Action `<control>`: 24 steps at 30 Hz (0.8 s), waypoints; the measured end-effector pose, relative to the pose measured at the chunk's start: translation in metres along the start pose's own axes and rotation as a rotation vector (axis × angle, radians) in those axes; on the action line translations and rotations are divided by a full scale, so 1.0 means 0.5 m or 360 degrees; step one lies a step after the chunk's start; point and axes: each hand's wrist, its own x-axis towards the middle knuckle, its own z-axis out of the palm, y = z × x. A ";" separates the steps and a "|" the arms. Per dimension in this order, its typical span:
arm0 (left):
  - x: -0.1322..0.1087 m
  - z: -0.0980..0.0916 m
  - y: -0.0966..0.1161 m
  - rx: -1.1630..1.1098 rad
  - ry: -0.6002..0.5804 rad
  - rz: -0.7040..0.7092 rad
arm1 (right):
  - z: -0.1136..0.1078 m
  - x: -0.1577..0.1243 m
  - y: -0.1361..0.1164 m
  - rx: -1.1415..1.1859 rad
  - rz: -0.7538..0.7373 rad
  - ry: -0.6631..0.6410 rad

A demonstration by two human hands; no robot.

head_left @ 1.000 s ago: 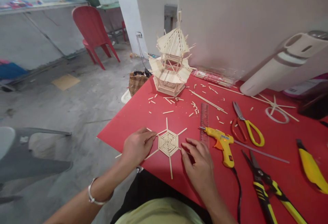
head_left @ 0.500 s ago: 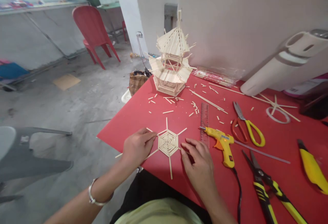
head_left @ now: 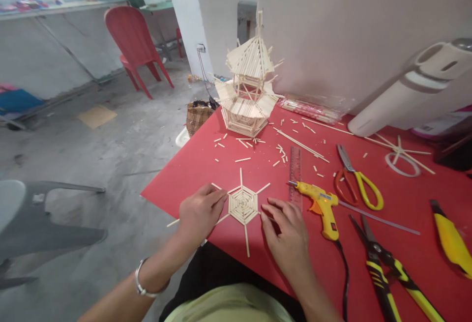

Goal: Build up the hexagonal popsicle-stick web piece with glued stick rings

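A flat hexagonal stick web [head_left: 243, 205], built of pale thin sticks with spokes reaching out past its rim, lies on the red tabletop [head_left: 184, 184]. At its left side my left hand [head_left: 202, 211] is closed, thumb and forefinger pinching its upper-left edge. My right hand [head_left: 285, 228] is curled at the right side, thumb and forefinger close together on the lower-right spoke. These fingers partly hide the side spokes. Just right of that hand rests a yellow glue gun [head_left: 320, 204], its nozzle lying over a clear ruler [head_left: 295, 169].
A stick-built pagoda model [head_left: 249, 86] stands behind, with cut stick bits scattered before it. To the right lie scissors [head_left: 356, 177], black-and-yellow snips [head_left: 379, 258], a yellow cutter [head_left: 450, 238] and a tape ring [head_left: 401, 165]. A white bottle [head_left: 401, 96] leans by the wall.
The view has shifted very slightly. Both hands keep their places at the sides of the stick web, and no object has visibly moved on the table.
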 end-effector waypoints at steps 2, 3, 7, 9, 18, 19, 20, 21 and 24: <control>-0.002 0.003 0.001 0.0033 0.0029 0.0008 | -0.001 0.000 -0.001 -0.0001 0.0001 -0.0004; -0.004 0.005 0.002 0.0051 0.0048 0.0013 | -0.001 0.001 -0.002 -0.0001 0.0001 -0.0004; -0.009 0.011 0.006 0.0127 0.0132 0.0042 | -0.002 0.000 -0.002 -0.0002 0.0004 -0.0010; -0.011 0.013 0.008 0.0153 0.0165 0.0052 | -0.002 0.000 -0.001 -0.0007 0.0009 -0.0015; -0.015 0.022 0.011 0.0202 0.0331 0.0105 | -0.001 0.002 -0.001 -0.0037 -0.0017 -0.0004; -0.015 0.022 0.011 0.0204 0.0338 0.0110 | -0.001 0.002 -0.001 -0.0035 -0.0017 -0.0005; -0.015 0.023 0.011 0.0205 0.0346 0.0115 | -0.001 0.002 -0.002 -0.0033 -0.0018 -0.0005; -0.015 0.022 0.011 0.0205 0.0351 0.0123 | -0.001 0.002 -0.001 -0.0033 -0.0020 -0.0004; -0.016 0.022 0.011 0.0210 0.0371 0.0139 | -0.001 0.002 -0.001 -0.0038 -0.0024 0.0004</control>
